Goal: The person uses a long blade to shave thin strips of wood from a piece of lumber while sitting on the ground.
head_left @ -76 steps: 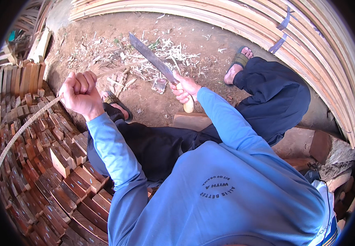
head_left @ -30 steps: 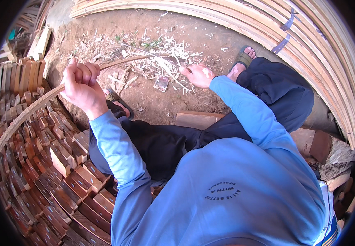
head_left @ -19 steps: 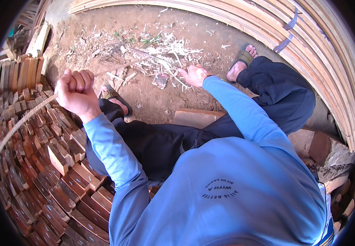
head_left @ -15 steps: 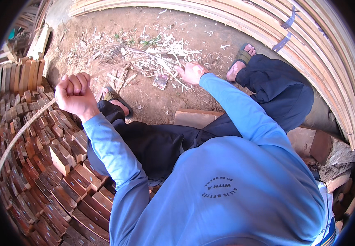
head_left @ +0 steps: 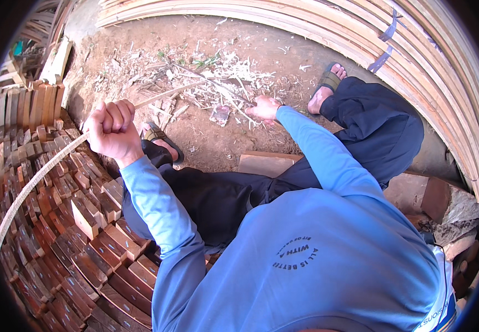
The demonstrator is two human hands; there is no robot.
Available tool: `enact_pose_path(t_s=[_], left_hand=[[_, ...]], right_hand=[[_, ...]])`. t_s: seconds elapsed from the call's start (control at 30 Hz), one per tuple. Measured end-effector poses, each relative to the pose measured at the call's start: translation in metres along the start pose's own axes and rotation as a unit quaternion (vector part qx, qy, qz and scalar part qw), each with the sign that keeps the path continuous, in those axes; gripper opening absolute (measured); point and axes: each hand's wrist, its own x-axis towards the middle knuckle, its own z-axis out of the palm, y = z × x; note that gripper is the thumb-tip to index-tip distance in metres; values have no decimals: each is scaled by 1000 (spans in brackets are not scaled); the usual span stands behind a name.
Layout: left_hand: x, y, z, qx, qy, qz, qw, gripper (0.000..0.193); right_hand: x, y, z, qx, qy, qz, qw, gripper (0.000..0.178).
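Note:
My left hand (head_left: 113, 128) is closed in a fist around a long, pale wooden strip (head_left: 34, 185). The strip bends down to the left over stacked wood, and its other end slants past my fist toward the middle. My right hand (head_left: 264, 109) is closed near the shavings, at the near end of a long, thin, dark blade-like tool (head_left: 225, 89). That tool points up and left, and the strip's far end meets or crosses it; contact cannot be made out. My right fingers partly hide the tool's grip.
Wood shavings (head_left: 239, 69) litter the dirt floor between my sandalled feet. Stacked wooden blocks (head_left: 57, 232) fill the left side. Long pale boards (head_left: 283, 16) curve along the top and right, bound with dark ties. A flat wooden block (head_left: 264, 164) lies beside my legs.
My left hand has shifted right with the strip, whose far end now shows more sharply by the tool. My right hand has moved slightly right and nearer me. The view has shifted a little.

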Motion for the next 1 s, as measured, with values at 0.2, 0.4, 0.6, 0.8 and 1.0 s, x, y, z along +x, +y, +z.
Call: enact_pose_path(t_s=[0.2,0.4,0.6,0.8,1.0], left_hand=[[-1,2,11,33,88,-3,996,47],[-5,-1,15,37,128,-2,991,48],[-6,2,22,45,162,-14,986,46],[-9,2,25,56,174,-19,983,47],[-10,-4,39,61,134,16,989,45]], right_hand=[[3,-1,13,-157,170,-23,973,45],[-10,-10,18,-139,166,32,976,37],[-19,-14,19,-152,184,14,971,32],[-19,-8,20,-190,193,6,963,31],[-27,-18,-23,-265,239,-21,934,31]])
